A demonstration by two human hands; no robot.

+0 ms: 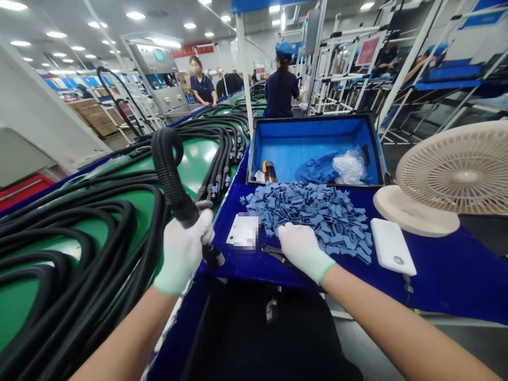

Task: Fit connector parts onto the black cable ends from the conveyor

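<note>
**Entry: hose in the left hand, blue pieces under the right**

Your left hand closes its fingers round a corrugated black hose near its connector, seemingly to lift that length clear of the coils on the green worktop. Your right hand rests open, gripping nothing, at the near edge of the blue rubber pieces, heaped on the blue worktop within easy reach. A dark hand tool lies just beside your right fingers.

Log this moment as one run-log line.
left hand: grips black corrugated hose | right hand: on pile of blue pieces | nearby: black-handled tool
</note>
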